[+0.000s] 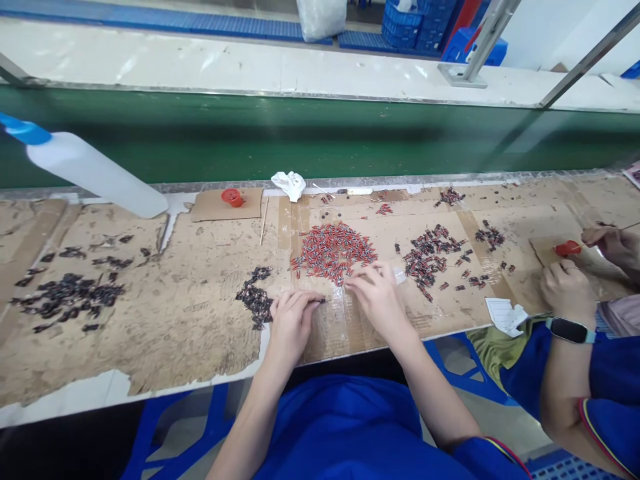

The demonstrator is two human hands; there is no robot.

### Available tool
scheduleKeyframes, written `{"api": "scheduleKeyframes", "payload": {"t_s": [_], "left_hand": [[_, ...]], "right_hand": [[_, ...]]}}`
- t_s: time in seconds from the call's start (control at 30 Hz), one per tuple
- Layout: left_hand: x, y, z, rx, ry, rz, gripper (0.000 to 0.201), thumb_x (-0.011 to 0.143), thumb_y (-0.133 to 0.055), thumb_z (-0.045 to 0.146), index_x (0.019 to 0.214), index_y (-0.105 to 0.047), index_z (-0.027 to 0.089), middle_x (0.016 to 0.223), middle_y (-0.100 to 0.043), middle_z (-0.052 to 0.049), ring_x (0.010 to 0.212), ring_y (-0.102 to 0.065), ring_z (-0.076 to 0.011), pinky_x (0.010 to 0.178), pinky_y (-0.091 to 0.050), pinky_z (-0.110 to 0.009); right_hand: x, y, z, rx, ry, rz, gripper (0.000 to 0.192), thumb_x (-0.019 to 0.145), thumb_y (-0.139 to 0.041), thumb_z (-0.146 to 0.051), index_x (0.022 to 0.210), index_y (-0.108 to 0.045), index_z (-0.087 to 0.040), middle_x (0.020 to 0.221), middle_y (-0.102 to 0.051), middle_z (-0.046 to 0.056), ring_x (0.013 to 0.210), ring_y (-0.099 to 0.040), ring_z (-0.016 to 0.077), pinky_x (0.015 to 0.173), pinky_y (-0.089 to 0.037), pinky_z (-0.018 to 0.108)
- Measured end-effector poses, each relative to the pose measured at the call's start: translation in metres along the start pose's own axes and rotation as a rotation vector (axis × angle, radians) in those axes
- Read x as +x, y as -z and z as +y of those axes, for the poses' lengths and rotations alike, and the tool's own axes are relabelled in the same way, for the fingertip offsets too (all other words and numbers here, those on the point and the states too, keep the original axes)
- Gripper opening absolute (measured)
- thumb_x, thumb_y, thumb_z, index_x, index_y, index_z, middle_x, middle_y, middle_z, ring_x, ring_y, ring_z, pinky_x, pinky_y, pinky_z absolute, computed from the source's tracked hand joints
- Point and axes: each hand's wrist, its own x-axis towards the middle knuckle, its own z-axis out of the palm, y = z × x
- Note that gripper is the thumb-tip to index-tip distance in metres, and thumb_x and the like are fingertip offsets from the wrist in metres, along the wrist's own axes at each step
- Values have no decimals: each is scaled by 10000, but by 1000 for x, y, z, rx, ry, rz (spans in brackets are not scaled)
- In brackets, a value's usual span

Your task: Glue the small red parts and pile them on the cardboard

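Observation:
My left hand [293, 327] rests on the cardboard, its fingers closed around a small dark part [321, 301] that pokes out past the fingertips. Just left of that hand lies a heap of small black parts [256, 300]. My right hand [377, 297] is at the lower right edge of a wide pile of small red-and-silver parts [334, 250]. Its thumb and fingers are drawn together there; whatever is between them is too small to make out. Beyond the right hand spreads a pile of mixed dark and red parts [433, 253].
At the left stand a white bottle with a blue cap [95, 170] and more black parts [70, 297]. A red cup [233, 197], a wooden stick [264, 220] and crumpled tissue [290, 185] lie at the back. A co-worker's hands [570, 287] work at the right beside another red cup [567, 248].

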Motion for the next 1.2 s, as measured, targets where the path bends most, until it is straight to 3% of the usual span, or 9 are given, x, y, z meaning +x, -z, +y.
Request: {"api": "scheduleKeyframes", "payload": {"t_s": [0.13, 0.23, 0.43, 0.6, 0.73, 0.87, 1.0, 1.2], "left_hand": [[-2, 2, -3, -147, 3, 89, 184, 900, -519, 276, 892, -698, 231, 909, -754, -50, 892, -674, -220, 864, -496, -395], [-3, 4, -1, -256, 49, 116, 205, 887, -541, 331, 930, -707, 218, 938, -762, -57, 897, -699, -213, 843, -541, -363], [-2, 4, 9, -373, 149, 133, 235, 863, -569, 358, 948, -731, 211, 976, -773, -63, 947, -717, -222, 888, -561, -370], [-2, 3, 11, -387, 179, 146, 248, 841, -584, 373, 932, -742, 206, 968, -775, -73, 941, -720, -233, 891, -562, -393], [-3, 3, 13, -426, 214, 146, 252, 825, -600, 383, 927, -746, 205, 957, -775, -76, 935, -720, -232, 902, -556, -397], [-4, 2, 20, -498, 246, 161, 238, 804, -629, 380, 902, -748, 199, 927, -776, -75, 899, -723, -226, 879, -564, -382], [-4, 3, 27, -552, 246, 178, 221, 783, -658, 375, 878, -750, 198, 912, -777, -71, 881, -725, -217, 854, -572, -360], [-3, 5, 31, -610, 253, 179, 203, 767, -683, 354, 871, -757, 197, 911, -779, -67, 879, -727, -212, 871, -572, -357]], "right_hand": [[21, -16, 3, -26, 16, -213, 157, 896, -635, -208, 787, -746, -228, 839, -668, 72, 939, -457, 246, 808, -445, 378], [28, -21, 8, -59, -1, -304, 174, 915, -615, -235, 784, -727, -209, 802, -651, 73, 914, -449, 235, 804, -429, 364], [24, -21, -1, -231, 33, -332, 89, 913, -596, -155, 882, -677, -171, 869, -660, 96, 949, -457, 258, 820, -428, 366], [21, -14, -12, -292, 64, -318, 165, 905, -554, -78, 945, -696, -152, 889, -648, 130, 943, -470, 275, 793, -454, 386], [16, -4, -14, 31, 77, -161, 233, 915, -538, -81, 964, -733, -199, 911, -665, 104, 936, -508, 246, 792, -485, 374], [8, -5, -20, 475, -113, 11, 140, 899, -622, -193, 946, -750, -223, 839, -714, 50, 839, -585, 195, 748, -505, 336], [3, -16, -25, 739, -301, 32, 116, 841, -670, -241, 893, -774, -242, 834, -751, 43, 833, -634, 192, 631, -496, 283], [0, -24, -31, 1057, -488, 23, 140, 770, -724, -335, 845, -795, -241, 883, -781, 54, 874, -700, 223, 770, -550, 356]]}}
